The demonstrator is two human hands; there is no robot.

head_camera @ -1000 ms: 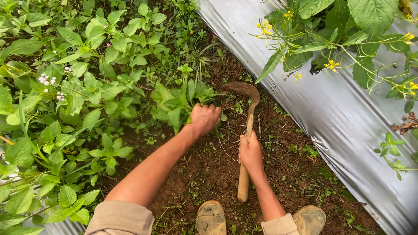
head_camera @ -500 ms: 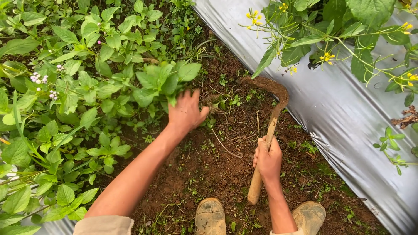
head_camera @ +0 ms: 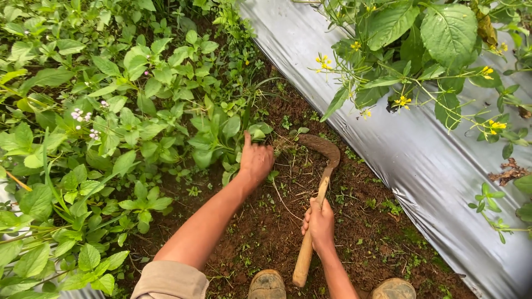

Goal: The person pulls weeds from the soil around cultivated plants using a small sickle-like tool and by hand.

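The left hand (head_camera: 256, 159) reaches into the weeds (head_camera: 219, 138) at the edge of the green patch, fingers (head_camera: 247, 138) pushed in among the leaves; whether they close on a stem cannot be told, since the leaves hide the tips. Half a second ago this hand sat lower against the bare soil, below a raised clump of leaves; now it lies among the stems at the base of the plants, with its forearm stretched further forward.

The right hand (head_camera: 320, 224) holds the sickle (head_camera: 318, 194), fingers wrapped tight around the wooden handle about midway along it. The curved, rusty blade lies flat on the soil (head_camera: 266, 232) just right of the left hand, its tip pointing toward the weeds. Compared with the earlier frame, the blade has come closer to the left hand and the handle stands more upright in view, its butt end near the shoes (head_camera: 267, 284).

The silver sheet (head_camera: 432, 160) runs along the right side of the dirt strip, with yellow-flowered plants (head_camera: 410, 66) hanging over it. A beige sleeve (head_camera: 169, 279) shows at the bottom edge on the left arm.
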